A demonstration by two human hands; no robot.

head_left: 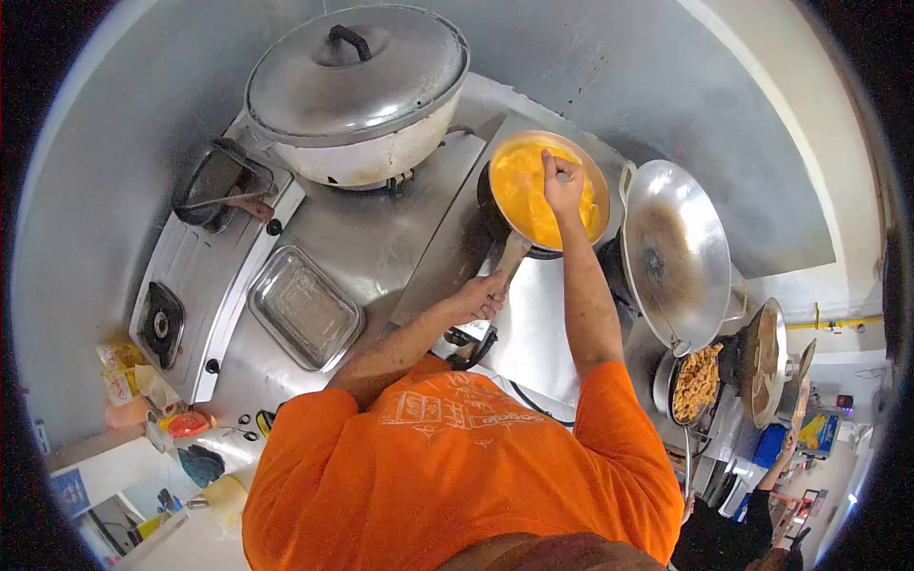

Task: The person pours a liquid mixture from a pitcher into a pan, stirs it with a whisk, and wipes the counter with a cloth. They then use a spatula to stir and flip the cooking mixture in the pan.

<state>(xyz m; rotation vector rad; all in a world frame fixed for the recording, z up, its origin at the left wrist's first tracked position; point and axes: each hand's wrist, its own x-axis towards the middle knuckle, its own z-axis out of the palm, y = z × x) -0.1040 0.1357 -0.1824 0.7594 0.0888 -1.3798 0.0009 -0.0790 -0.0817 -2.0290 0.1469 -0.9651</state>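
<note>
My left hand (pixel 483 297) is closed around the handle (pixel 515 253) of a round pan (pixel 603 195) on the stove in front of me. A bright yellow-orange sauce (pixel 524 195) with some lumps or pieces in it fills the pan. Over the sauce, my right hand (pixel 564 186) has its fingers curled in and its thumb pointing to the far side. Whatever those fingers grip, if anything, is hidden by the hand.
A large lidded pot (pixel 362 95) stands at back left, near a small saucepan (pixel 205 190) and a glass dish (pixel 305 309). To the right are a big wok (pixel 676 257), a pan of browned food (pixel 695 385) and another wok (pixel 764 366). Another person's arm (pixel 785 457) shows at far right.
</note>
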